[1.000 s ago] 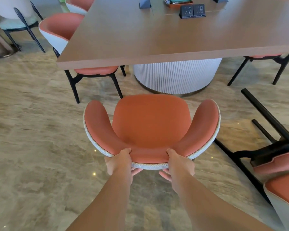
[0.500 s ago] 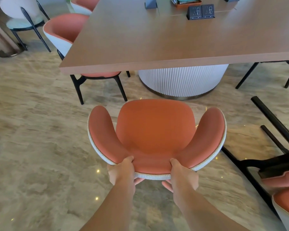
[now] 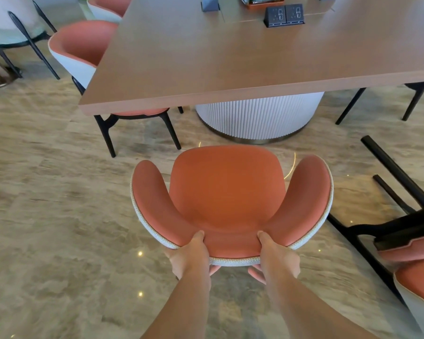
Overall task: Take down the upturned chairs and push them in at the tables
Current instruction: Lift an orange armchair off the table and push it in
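An orange upholstered chair (image 3: 227, 189) with a pale woven outer shell stands upright on the floor right in front of me, its seat facing the wooden table (image 3: 230, 59). My left hand (image 3: 190, 258) grips the top rim of its backrest, thumb inside and fingers curled under. My right hand (image 3: 277, 259) grips the same rim a little further right in the same way. The seat's front edge sits just short of the table's near edge. Another orange chair (image 3: 411, 245) lies upturned at the right, black legs pointing up and left.
The table rests on a white ribbed round base (image 3: 257, 117). An orange chair (image 3: 83, 50) is pushed in at its left side, and black chair legs (image 3: 411, 99) show under its right side. Black socket blocks (image 3: 284, 14) sit on top. A white-and-teal chair (image 3: 12, 25) stands far left. Marble floor all around.
The orange chair in my hands has slid forward toward the table, and the table edge now lies closer to it. Both hands keep the same hold on the backrest.
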### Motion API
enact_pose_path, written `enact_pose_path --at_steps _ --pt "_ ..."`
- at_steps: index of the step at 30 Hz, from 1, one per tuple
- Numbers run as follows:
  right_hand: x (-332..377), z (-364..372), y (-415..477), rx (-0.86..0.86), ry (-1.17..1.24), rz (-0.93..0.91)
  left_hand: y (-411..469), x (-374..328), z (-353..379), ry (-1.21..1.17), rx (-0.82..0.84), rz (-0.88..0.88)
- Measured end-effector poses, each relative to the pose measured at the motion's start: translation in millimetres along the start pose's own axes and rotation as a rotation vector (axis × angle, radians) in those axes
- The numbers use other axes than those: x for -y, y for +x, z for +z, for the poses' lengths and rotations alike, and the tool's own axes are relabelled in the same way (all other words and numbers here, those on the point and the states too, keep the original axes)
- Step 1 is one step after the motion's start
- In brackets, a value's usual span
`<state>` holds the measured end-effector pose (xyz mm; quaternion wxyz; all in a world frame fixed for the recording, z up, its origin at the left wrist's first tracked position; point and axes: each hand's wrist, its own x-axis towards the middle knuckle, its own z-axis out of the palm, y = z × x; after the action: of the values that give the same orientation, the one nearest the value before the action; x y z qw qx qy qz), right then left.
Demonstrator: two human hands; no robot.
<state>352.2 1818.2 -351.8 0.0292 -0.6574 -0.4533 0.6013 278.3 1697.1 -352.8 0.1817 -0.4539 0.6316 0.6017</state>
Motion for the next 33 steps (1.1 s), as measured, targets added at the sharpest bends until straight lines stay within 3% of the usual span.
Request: enact_pose_path --at_steps 7,10,12,14,17,19,20,22,26,28,30,32,33 --pt "8 -6 -8 0.022 -0.038 0.069 -2 -6 -6 0.069 0.059 -0.058" --pt "12 -7 -7 -0.006 0.024 0.070 9 -25 -16 0.072 0.052 0.034" --pt "22 -11 3 -0.155 0.007 -0.042 21 -51 -26 0.163 -0.021 0.232" --pt "43 -20 13 -0.310 -0.174 -0.239 29 -80 -33 0.394 -0.032 0.482" --pt "65 -21 25 -0.370 -0.730 -0.542 31 -96 -24 0.945 0.009 0.910" --pt "65 -10 30 -0.377 -1.027 -0.613 27 -89 -6 1.262 0.126 1.161" --pt "67 -4 31 -0.391 -1.082 -0.606 25 -83 4 1.366 0.218 1.198" --pt "75 0 37 -0.407 -1.126 -0.596 27 -76 20 1.501 0.327 1.144" --pt "104 -11 69 -0.383 -1.389 -0.721 45 -85 37 1.616 0.321 1.160" --pt "115 -6 84 -0.283 -1.597 -0.845 40 -89 50 1.565 0.541 1.037" --pt "117 7 94 -0.062 -1.753 -0.941 19 -82 60 1.540 0.869 0.787" --pt "114 22 98 0.112 -1.813 -0.891 -2 -66 67 1.559 1.074 0.623" --pt "111 30 100 0.160 -1.822 -0.859 -8 -57 67 1.594 1.133 0.634"
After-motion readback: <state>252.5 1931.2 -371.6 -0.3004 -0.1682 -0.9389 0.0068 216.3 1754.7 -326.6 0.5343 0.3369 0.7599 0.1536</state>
